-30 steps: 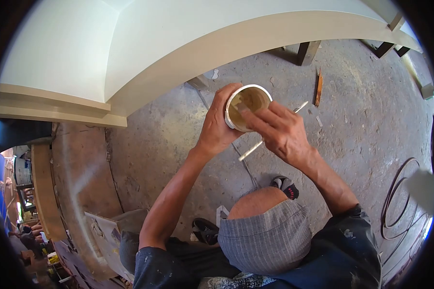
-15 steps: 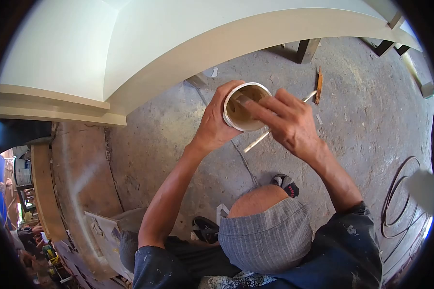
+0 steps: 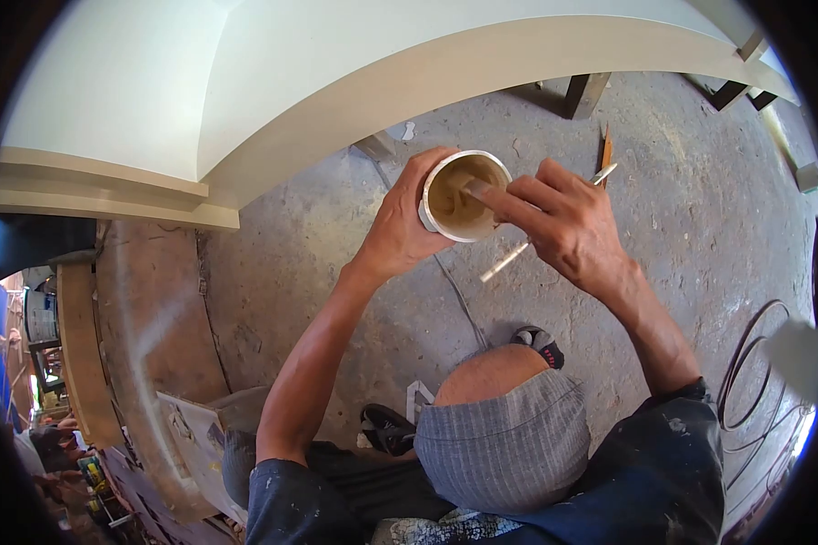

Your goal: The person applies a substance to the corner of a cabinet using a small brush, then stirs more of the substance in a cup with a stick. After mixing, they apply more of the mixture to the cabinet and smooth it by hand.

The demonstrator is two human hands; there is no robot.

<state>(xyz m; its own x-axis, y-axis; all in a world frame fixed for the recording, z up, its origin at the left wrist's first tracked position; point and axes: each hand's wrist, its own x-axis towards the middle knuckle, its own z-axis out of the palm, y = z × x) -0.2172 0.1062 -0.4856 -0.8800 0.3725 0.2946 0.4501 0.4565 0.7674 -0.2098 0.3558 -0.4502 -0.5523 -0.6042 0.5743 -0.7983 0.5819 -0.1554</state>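
Tilted toward the camera, a round white-rimmed cup (image 3: 424,211) shows a beige, creamy substance (image 3: 459,204) inside. My left hand (image 3: 402,222) is wrapped round the cup's left side. In my right hand (image 3: 559,218), the fingers grip a flat blade-like tool (image 3: 475,188), whose end is inside the cup. A thin pale stick (image 3: 504,262) also passes through my right hand, sticking out below and above the fingers.
A pale panelled piece with a curved beige edge (image 3: 409,77) spans the top. On the concrete floor (image 3: 663,245) are an orange-brown wood sliver (image 3: 606,150) and a cable coil (image 3: 745,372) at right. A board (image 3: 191,427) leans at lower left.
My right hand has moved slightly right and the tool end has shifted within the cup. More of the beige substance shows. The pale stick has moved right with the hand.
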